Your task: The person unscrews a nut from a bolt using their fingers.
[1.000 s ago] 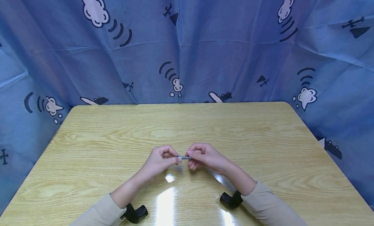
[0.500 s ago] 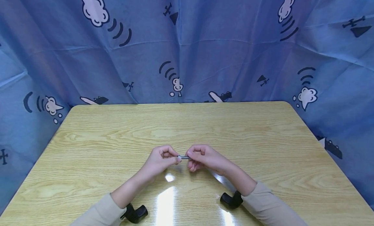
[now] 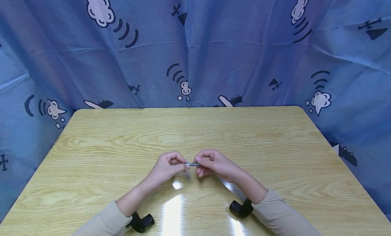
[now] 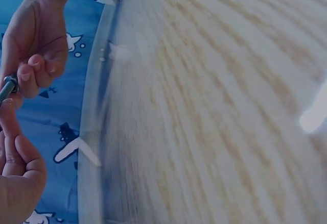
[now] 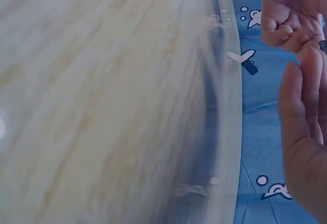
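Note:
A small silvery metal bolt (image 3: 193, 164) with a threaded shank lies level between the two hands, above the middle of the table. My left hand (image 3: 167, 167) pinches its left end between thumb and index finger. At the other end, the thumb and forefinger of my right hand (image 3: 216, 164) grip what looks like a nut (image 4: 13, 83) on the shank, seen in the left wrist view. The right hand's other fingers curl loosely below. Fingertips cover both ends of the bolt in the head view.
Under the hands is a wood-grain table (image 3: 122, 134) with bright light reflections near its front. A blue patterned curtain (image 3: 213, 59) hangs behind and along both sides. Black wrist cameras (image 3: 241, 209) sit at both sleeve cuffs.
The right hand's fingers shift slightly at the bolt's end, its lower fingers dipping and then coming up again. The left hand and the bolt keep their place.

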Action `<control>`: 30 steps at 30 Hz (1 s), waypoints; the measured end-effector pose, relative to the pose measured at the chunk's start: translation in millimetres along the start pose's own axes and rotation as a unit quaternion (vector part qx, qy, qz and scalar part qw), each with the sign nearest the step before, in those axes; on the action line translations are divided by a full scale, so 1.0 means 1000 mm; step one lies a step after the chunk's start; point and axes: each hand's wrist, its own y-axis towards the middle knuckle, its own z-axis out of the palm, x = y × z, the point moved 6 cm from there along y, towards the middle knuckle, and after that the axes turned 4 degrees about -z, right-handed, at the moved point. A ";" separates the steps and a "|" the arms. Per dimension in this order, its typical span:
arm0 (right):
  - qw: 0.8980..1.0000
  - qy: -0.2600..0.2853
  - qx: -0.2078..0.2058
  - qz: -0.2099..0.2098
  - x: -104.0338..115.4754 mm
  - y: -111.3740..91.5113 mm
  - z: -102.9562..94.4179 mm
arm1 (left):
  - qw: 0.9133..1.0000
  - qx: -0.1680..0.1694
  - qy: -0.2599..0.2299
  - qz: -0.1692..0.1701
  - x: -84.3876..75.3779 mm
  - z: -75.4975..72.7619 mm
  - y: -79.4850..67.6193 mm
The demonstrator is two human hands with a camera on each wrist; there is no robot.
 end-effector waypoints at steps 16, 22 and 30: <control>0.999 0.033 0.004 0.012 -0.004 -0.004 0.001 | 1.000 -0.002 0.005 0.001 0.002 0.001 -0.002; 0.998 0.048 0.017 0.029 -0.012 -0.003 0.002 | 1.000 -0.004 -0.003 -0.017 0.010 0.002 -0.003; 0.998 0.055 0.003 0.042 -0.013 -0.003 -0.005 | 1.000 -0.002 -0.003 -0.015 0.011 0.003 0.000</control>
